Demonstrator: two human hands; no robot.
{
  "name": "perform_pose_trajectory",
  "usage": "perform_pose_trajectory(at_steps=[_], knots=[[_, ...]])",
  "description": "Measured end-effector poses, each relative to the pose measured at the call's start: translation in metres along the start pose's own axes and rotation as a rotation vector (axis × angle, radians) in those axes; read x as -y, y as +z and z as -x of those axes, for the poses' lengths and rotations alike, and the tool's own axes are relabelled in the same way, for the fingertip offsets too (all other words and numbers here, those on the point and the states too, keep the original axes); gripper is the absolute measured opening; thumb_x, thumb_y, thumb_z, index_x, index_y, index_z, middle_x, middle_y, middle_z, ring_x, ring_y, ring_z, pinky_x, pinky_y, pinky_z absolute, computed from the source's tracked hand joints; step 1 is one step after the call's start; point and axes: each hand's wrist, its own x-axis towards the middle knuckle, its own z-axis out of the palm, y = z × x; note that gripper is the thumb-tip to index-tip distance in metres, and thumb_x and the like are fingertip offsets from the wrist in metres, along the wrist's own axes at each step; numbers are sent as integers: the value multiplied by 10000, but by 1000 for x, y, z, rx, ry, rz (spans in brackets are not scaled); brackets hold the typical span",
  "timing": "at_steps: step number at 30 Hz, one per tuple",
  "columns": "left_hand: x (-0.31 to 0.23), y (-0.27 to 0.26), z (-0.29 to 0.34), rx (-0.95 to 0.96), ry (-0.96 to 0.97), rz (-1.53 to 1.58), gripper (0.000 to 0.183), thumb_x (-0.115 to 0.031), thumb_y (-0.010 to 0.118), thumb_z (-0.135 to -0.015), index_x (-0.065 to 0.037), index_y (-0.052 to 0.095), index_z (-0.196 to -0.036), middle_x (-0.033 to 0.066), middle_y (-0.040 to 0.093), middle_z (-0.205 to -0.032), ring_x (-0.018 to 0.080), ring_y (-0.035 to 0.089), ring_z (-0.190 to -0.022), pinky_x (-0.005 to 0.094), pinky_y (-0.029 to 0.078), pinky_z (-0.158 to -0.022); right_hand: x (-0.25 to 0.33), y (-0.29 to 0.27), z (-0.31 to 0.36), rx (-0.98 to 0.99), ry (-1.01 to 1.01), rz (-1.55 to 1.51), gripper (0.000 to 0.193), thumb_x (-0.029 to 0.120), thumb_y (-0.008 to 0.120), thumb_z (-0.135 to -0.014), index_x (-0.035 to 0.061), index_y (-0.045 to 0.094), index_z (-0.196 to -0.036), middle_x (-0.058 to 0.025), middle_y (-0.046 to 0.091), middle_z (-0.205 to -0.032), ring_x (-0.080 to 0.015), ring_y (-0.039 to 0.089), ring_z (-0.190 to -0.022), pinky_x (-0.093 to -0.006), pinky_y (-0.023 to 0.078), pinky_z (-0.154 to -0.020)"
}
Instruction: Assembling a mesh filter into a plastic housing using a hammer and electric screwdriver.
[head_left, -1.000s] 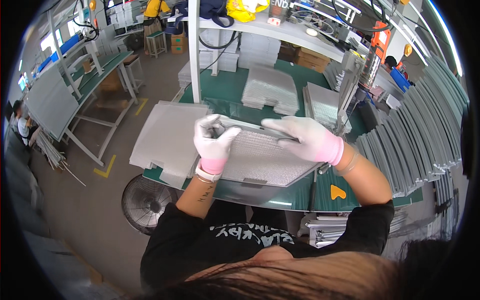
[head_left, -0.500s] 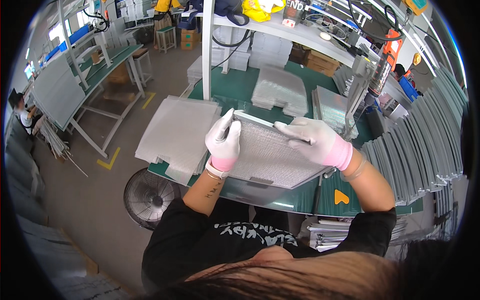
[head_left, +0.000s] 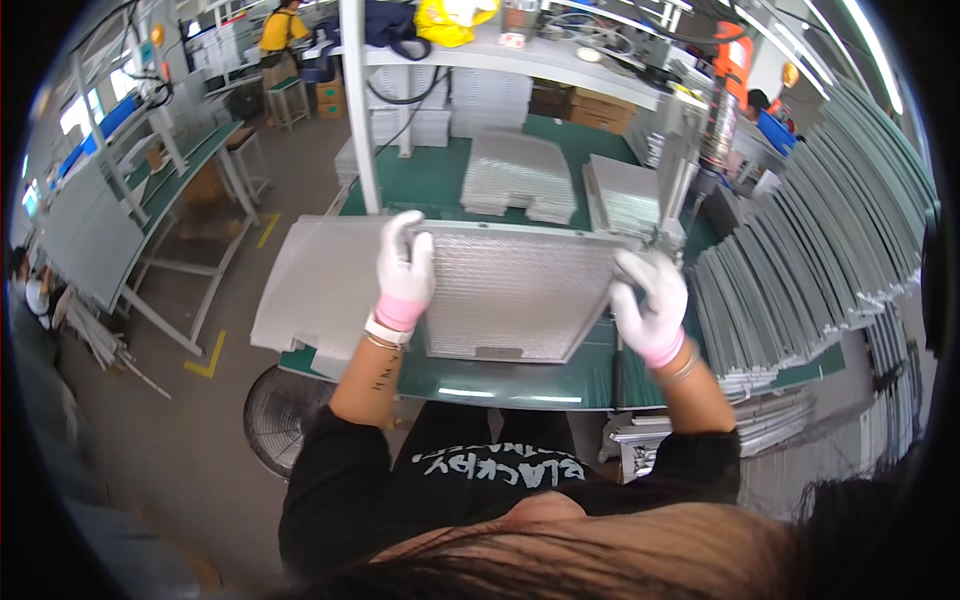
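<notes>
A framed metal mesh panel [head_left: 515,300] is tilted up above the green worktable [head_left: 480,385], its silvery dimpled sheet set in a thin grey frame. At its upper left corner my left hand [head_left: 406,265], in a white glove with a pink cuff, is closed on the frame. My gloved right hand [head_left: 652,305] grips the right edge near the upper corner, slightly blurred, its thumb and fingers bent about the frame. Left of the panel lies a stack of mesh sheets [head_left: 315,280], partly behind my left hand.
Notched mesh sheets [head_left: 520,175] and another sheet stack [head_left: 625,190] lie farther back. An orange power screwdriver [head_left: 732,75] hangs at the right, beside a long row of grey frames [head_left: 820,230]. A white post [head_left: 357,110] rises at the back left. A fan [head_left: 275,420] stands below.
The panel has levelled out, its right side swinging up and its mesh face turning toward me. My right hand has moved down along the right edge. The whole view has shifted a little.
</notes>
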Motion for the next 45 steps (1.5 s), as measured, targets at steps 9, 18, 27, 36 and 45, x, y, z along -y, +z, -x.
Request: perform_pose_trajectory(at_steps=[9,18,27,36,45], knots=[[-169,119,-46,1077,1113,-370,314,-146,527,-863,-169,563,-1173,30,560,-671,230,621,-594,370,459,-483,-60,40,272,788,1126,543,525,151,513,-904,15,372,-1391,-268,539,-1176,-391,649,-951,-460,563,-773],[-94,181,9,993,1045,-398,237,-405,622,-871,-173,598,-828,-3,576,-611,171,604,-576,319,455,-564,-10,-111,171,164,1120,-312,565,26,499,-937,48,364,-1484,-28,577,-817,-69,501,-597,-223,445,-542],[-92,197,34,638,734,-309,419,-486,771,-635,-116,577,-657,32,544,-621,265,556,-689,456,414,-741,11,-158,101,121,596,37,572,54,521,-955,-4,321,-1487,-85,592,-845,-155,539,-641,-277,473,-623],[-82,212,56,426,656,-347,349,-376,779,-579,-151,515,-551,7,444,-568,224,476,-575,403,355,-620,9,-161,88,353,579,64,521,119,599,-942,17,440,-1428,-111,588,-831,-261,587,-703,-337,488,-680],[-69,213,48,494,739,-317,412,-492,777,-600,-151,604,-751,6,481,-662,216,508,-646,391,376,-634,13,-145,95,149,740,-96,549,76,569,-945,3,389,-1457,-93,613,-822,-201,589,-706,-307,501,-684]])
